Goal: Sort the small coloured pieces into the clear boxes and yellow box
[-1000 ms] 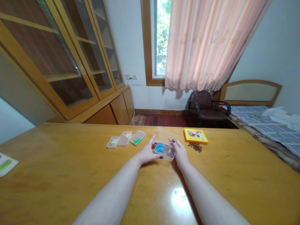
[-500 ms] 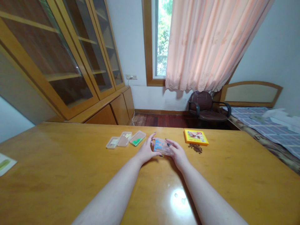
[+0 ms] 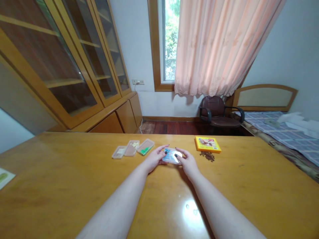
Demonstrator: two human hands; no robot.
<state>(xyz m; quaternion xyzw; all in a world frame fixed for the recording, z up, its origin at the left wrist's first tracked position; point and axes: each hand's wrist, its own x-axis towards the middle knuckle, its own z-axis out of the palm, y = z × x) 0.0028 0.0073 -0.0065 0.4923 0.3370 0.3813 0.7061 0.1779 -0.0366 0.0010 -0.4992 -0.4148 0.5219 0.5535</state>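
Between both hands is a small clear plastic box (image 3: 171, 159) with blue pieces in it, its top catching a bright glare. My left hand (image 3: 155, 159) grips its left end, thumb on top and fingers along the far side. On the right end, my right hand (image 3: 188, 163) holds it the same way, thumb over the top. Left of my hands lie a clear box with green pieces (image 3: 145, 147), a clear case with cream pieces (image 3: 131, 148) and a clear tray with something white (image 3: 119, 152).
A yellow box (image 3: 208, 144) lies on the table (image 3: 99, 186) to the right, with a pile of small brown pieces (image 3: 207, 156) in front of it. At the left edge is a white sheet with a green picture (image 3: 6, 177). A chair (image 3: 216, 111) stands beyond the table.
My left thumb has moved from the near side of the box onto its top, and the left fingers have closed around it. The view has shifted slightly.
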